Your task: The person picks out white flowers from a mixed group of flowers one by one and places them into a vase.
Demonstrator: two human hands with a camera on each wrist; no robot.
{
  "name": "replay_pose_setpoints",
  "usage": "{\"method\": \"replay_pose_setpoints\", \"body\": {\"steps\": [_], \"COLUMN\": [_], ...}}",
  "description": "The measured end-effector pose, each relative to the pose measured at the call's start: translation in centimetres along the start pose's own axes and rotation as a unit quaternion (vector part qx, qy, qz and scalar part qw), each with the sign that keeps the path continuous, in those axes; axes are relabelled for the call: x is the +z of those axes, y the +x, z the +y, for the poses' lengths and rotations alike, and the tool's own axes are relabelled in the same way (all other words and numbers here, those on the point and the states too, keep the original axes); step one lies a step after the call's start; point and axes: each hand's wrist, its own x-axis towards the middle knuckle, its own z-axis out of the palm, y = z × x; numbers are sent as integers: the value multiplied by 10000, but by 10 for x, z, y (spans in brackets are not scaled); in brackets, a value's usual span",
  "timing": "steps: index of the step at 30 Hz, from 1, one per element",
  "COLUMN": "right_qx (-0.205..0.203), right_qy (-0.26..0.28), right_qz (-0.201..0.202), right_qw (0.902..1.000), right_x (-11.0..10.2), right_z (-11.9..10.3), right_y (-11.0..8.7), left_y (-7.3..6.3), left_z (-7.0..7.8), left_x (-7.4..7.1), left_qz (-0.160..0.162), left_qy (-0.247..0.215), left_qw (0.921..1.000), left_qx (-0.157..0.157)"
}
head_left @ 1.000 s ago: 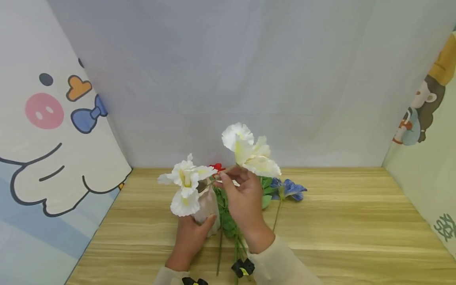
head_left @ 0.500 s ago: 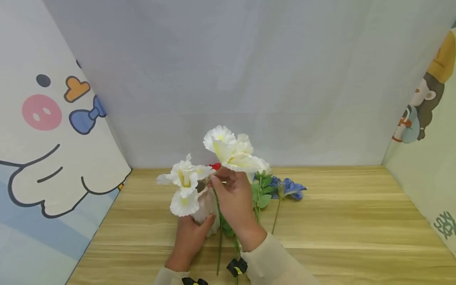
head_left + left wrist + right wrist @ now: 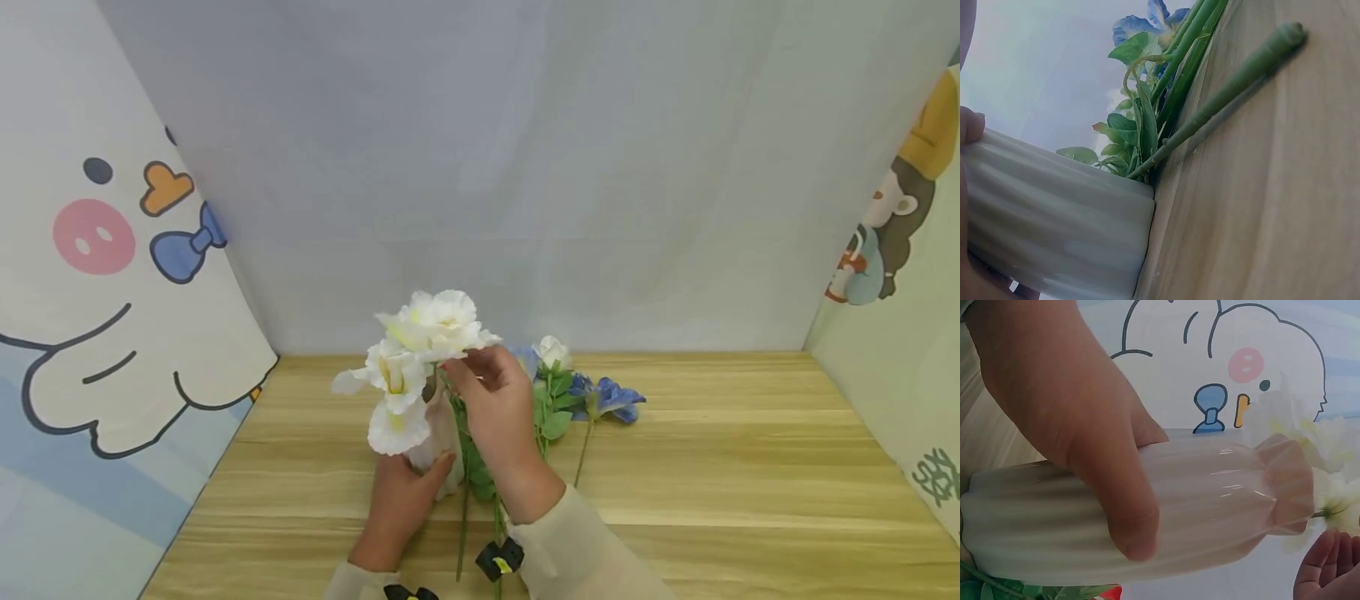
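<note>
My left hand [image 3: 401, 500] grips the white fluted vase [image 3: 435, 437], its thumb along the side; the vase stands on the wooden table with its ruffled mouth [image 3: 1291, 487] upward. One white iris [image 3: 397, 417] leans out over the vase's left side. A second white iris [image 3: 435, 325] is above the mouth, and my right hand [image 3: 498, 400] pinches it close under its petals. Several fingers of my right hand [image 3: 1332, 569] show at the lower right of the right wrist view, just below the blossom; the thumb is outside that view.
Green stems and leaves [image 3: 1129, 131] lie right beside the vase, one stem end [image 3: 1291, 37] toward me. Farther right lie a white rose [image 3: 553, 352] and a blue flower [image 3: 617, 398]. A grey backdrop [image 3: 562, 208] rises behind the table, with printed cartoon panels [image 3: 135, 333] at the sides.
My right hand has moved left and brought the second white iris over the vase mouth, its blossom now overlapping the first. The white rose has come into sight. My left hand stays on the vase.
</note>
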Motion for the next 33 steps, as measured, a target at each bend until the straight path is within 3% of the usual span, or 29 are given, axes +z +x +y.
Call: {"method": "replay_pose_setpoints", "body": {"steps": [9,22,33], "right_qx": [372,-310,-241], "right_qy": [144,-47,-518], "right_qz": [98,301,618], "right_qw": [9992,9991,9964], "right_x": [-1,-27,-62], "right_z": [0,-14,-12], "right_y": [-4,-17,-25], "left_y": [1,1,2], "left_z": [-2,-3,-5], "left_x": [-1,-1,1], "left_qz": [75,141,151], "left_qy": [-116,-2,-98], "left_qw": [9995,9996,9995], "left_qx": [277,228,252]}}
